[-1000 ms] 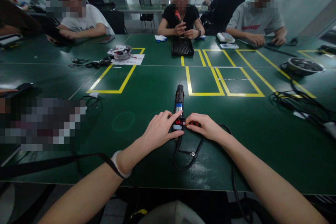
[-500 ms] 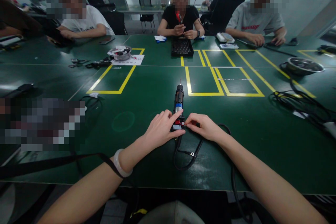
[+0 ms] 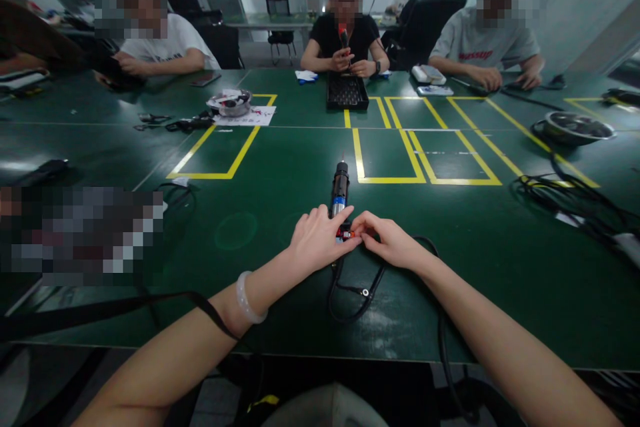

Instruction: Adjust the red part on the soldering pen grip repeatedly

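Note:
An electric screwdriver [image 3: 340, 190] lies on the green table, its thin bit pointing away from me. It has a black grip, a blue band and a silver section. My left hand [image 3: 319, 240] is wrapped over its rear end, index finger and thumb reaching across it. Between them shows a small orange-red piece [image 3: 352, 235], whose kind I cannot make out. My right hand [image 3: 387, 240] pinches at this piece from the right; its fingertips partly cover it. A black cable [image 3: 350, 318] with a ring terminal [image 3: 365, 293] loops behind the screwdriver.
Yellow tape rectangles [image 3: 393, 180] mark the table. A black tray [image 3: 347, 92] stands before a person opposite, who holds a red-tipped tool. A metal bowl [image 3: 575, 128] and coiled cables [image 3: 570, 197] lie at right, a clear bowl [image 3: 230, 103] at left. A dark strap crosses by my left forearm.
My left hand has shifted slightly right over the rear of the screwdriver, its thumb now nearer my right fingertips. The orange-red piece shows more plainly between the hands.

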Demonstrator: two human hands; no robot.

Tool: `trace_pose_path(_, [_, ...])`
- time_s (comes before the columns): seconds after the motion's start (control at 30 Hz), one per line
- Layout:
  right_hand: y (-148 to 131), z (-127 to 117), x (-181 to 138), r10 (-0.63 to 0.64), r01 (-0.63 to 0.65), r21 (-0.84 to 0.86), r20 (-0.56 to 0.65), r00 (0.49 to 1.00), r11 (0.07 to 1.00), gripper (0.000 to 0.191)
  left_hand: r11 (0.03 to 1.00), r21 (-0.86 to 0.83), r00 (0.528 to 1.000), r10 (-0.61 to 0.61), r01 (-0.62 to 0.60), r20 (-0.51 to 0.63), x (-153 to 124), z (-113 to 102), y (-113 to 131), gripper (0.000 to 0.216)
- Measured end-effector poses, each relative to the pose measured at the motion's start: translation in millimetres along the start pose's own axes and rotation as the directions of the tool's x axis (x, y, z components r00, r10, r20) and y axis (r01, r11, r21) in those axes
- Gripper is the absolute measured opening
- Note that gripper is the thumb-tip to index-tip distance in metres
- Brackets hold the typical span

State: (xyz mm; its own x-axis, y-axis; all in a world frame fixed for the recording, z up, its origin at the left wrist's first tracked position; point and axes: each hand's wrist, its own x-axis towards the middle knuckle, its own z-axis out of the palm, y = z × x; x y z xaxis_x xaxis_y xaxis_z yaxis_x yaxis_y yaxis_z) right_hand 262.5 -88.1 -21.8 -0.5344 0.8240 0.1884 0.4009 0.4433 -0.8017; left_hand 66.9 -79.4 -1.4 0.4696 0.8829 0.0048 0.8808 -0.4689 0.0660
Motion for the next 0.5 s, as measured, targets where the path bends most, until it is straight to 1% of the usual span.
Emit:
trace_pose_path(0.13, [3.0, -2.9, -1.1, 0.036, -0.036, 0.084, -0.003, 0.999, 0.996, 0.023, 1.0, -0.002, 1.0, -0.026, 0.026, -0.002, 1.4, 1.4, -1.4, 0.065])
trace_pose_path(0.27, [10.6, -12.4, -4.0, 0.083, -0.076, 0.071, -0.105, 0.991, 0.995, 0.014, 1.0, 0.029, 1.0, 0.0, 0.0, 0.003, 1.4, -2.2, -11.7, 0.066])
trace_pose_path(0.4, [17.6, -20.9, -5.6, 0.118, -0.102, 0.077, -0.255, 0.96, 0.992, 0.013, 0.997, 0.07, 0.999, -0.029, 0.027, 0.021, 4.3, -7.1, -35.5, 0.065])
trace_pose_path(0.5, [20.0, -21.5, -5.2, 0.127, -0.098, 0.11, -0.296, 0.947, 0.989, 0.013, 0.992, 0.099, 0.995, -0.09, 0.084, 0.053, 8.3, -10.0, -63.3, 0.068])
